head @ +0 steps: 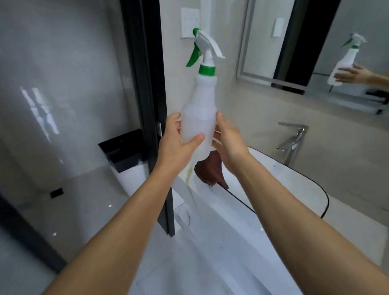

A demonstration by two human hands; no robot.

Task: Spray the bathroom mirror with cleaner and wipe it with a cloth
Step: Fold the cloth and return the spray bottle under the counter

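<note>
A grey-tiled bathroom: a black bin (121, 151) stands left of the white spray bottle (199, 111), which is held upright in the air. The left hand (175, 141) wraps its lower body; the right hand (229, 141) cups its other side, brown cloth (209, 169) below. Right of the bottle, basin (303, 186), tap (292, 140), mirror (341, 38).
</note>
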